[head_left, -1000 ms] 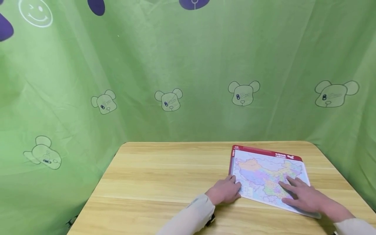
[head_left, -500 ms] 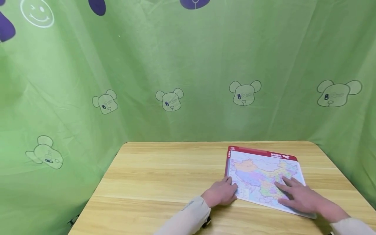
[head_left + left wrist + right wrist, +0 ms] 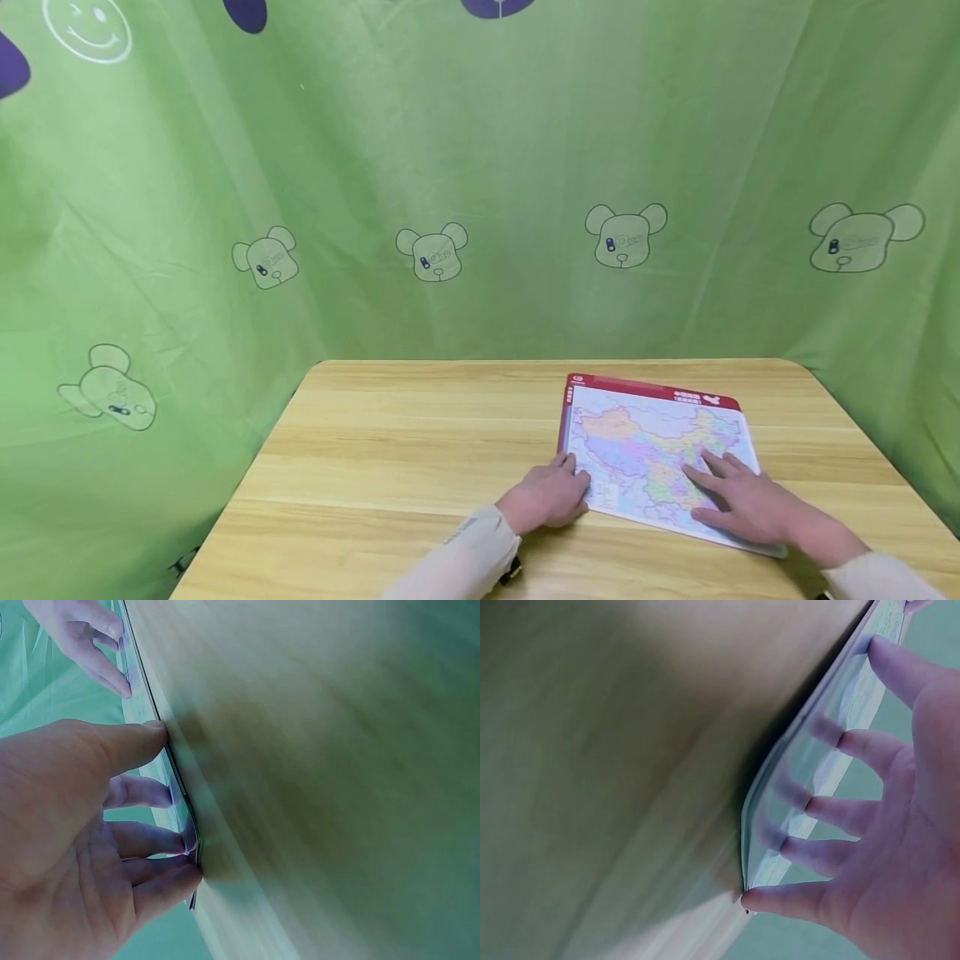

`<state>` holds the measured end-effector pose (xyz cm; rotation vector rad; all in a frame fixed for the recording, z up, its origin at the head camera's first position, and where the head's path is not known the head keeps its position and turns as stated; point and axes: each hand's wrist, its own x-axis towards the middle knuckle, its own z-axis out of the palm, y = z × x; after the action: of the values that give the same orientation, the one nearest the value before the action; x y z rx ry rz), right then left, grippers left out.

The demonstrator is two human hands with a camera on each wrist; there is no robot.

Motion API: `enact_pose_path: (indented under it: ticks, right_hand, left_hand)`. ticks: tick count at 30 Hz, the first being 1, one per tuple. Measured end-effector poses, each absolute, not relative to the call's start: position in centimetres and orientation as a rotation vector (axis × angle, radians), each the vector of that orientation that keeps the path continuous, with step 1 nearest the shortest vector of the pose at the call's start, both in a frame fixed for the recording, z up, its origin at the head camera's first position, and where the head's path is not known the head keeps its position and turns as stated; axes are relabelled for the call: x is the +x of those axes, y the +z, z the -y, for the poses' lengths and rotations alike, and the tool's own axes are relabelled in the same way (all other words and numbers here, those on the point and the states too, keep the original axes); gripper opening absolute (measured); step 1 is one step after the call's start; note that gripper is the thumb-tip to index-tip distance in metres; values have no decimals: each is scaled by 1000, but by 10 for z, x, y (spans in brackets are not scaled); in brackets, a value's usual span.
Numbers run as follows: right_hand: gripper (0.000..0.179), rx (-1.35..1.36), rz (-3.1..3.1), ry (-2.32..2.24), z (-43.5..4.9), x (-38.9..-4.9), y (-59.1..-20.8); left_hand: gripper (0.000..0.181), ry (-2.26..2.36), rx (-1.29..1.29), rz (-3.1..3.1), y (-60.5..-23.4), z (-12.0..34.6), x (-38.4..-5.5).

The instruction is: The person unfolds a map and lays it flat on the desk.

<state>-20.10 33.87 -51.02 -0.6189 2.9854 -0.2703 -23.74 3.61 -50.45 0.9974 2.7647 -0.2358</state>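
A thin board with a coloured map of China (image 3: 633, 446) and a red top border lies slightly turned on the wooden table. At its lower left corner, my left hand (image 3: 551, 493) touches the side and near edge; in the left wrist view the thumb meets the near edge, with the other fingers on the corner. My right hand (image 3: 753, 504) rests on the map's lower right part with its fingers spread. The right wrist view has those fingertips (image 3: 847, 739) pressing on the glossy surface, which mirrors them. The map under the right palm is hidden.
The wooden table (image 3: 375, 467) has rounded far corners. Green curtain cloth (image 3: 525, 308) with bear drawings hangs behind it and at both sides. A dark band (image 3: 512, 571) shows under the left sleeve.
The map board has slid left along the table, with both hands moving with it. The hands keep about the same places on the board.
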Motion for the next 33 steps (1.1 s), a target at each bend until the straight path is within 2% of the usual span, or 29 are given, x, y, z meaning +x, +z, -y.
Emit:
enact_pose_path:
  ticks: [33]
  right_hand:
    - [69, -750, -2937, -302, -297, -206, -507]
  left_hand:
    - [41, -175, 1031, -2780, -507, 18, -233]
